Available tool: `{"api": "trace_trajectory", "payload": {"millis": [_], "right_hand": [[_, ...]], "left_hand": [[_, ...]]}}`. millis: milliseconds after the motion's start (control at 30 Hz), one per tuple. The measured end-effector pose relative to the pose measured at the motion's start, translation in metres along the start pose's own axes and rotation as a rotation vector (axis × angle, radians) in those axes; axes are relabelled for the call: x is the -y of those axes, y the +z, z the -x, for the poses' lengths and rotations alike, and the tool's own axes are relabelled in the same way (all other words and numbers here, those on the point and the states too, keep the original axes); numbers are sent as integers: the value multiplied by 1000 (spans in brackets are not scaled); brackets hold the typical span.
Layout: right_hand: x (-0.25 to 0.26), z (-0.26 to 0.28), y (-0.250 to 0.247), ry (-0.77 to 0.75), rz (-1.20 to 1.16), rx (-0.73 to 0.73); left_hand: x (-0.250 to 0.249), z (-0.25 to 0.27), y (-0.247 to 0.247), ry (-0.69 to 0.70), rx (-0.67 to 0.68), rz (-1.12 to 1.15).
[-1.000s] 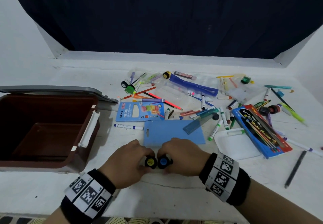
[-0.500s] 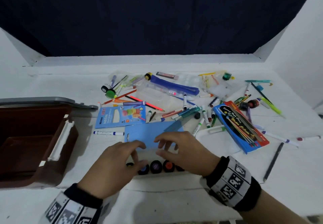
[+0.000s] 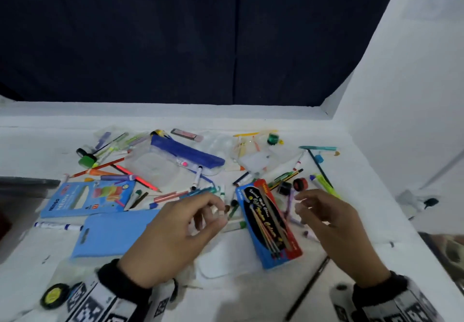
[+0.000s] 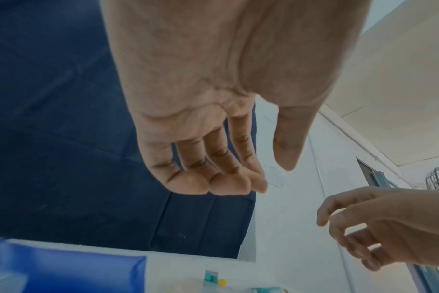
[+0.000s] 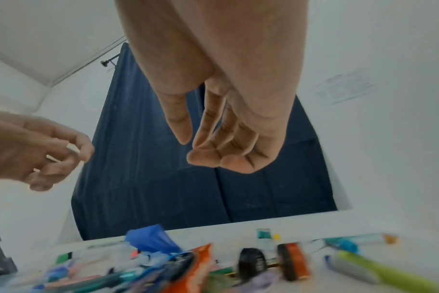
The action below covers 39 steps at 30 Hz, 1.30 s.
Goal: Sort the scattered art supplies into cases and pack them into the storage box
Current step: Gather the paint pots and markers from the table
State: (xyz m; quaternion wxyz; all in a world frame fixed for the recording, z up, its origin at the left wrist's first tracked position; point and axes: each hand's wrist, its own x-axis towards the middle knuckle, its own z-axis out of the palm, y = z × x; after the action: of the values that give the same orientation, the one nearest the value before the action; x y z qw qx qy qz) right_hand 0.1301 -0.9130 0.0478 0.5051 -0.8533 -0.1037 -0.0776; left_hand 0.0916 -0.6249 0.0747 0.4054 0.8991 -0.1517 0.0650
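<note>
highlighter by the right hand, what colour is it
Yellow-green highlighter, clearest in the right wrist view.

A plain room in a home, set up for craft or school work: a white worktop [image 3: 288, 301] built between white walls [image 3: 411, 75], a dark blue curtain [image 3: 175, 35] hung from a rod behind it, and pens and markers [image 3: 198, 173] strewn about.

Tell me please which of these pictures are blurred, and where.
Head view: motion blur softens the left hand and right hand. Right wrist view: the scattered pens along the bottom smear heavily. Left wrist view: sharpest, only the blue case is soft.
</note>
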Motion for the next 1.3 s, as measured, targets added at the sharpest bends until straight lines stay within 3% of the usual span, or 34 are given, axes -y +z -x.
{"api": "trace_trajectory", "payload": {"millis": [133,267,400,633,900,1100,1300], "right_hand": [[-32,-30,-53,-6,133,17],[-63,-73,-72,-41,290,166],[-86,-114,-66,-80,444,378],[-106,-154,-41,-163,666,560],[-103,-160,-29,-177,898,669],[-97,-155,-37,-195,832,565],[-78,-139,-56,-170,347,254]], "left_hand": [[-24,-49,34,43,21,-54],[-25,-107,73,16,121,-183],[-15,-152,110,-62,272,-254],[9,-192,146,-170,438,-433],[4,-204,159,-189,472,-621],[-4,-202,158,-153,488,-659],[-11,-187,132,-170,235,-277]]}}
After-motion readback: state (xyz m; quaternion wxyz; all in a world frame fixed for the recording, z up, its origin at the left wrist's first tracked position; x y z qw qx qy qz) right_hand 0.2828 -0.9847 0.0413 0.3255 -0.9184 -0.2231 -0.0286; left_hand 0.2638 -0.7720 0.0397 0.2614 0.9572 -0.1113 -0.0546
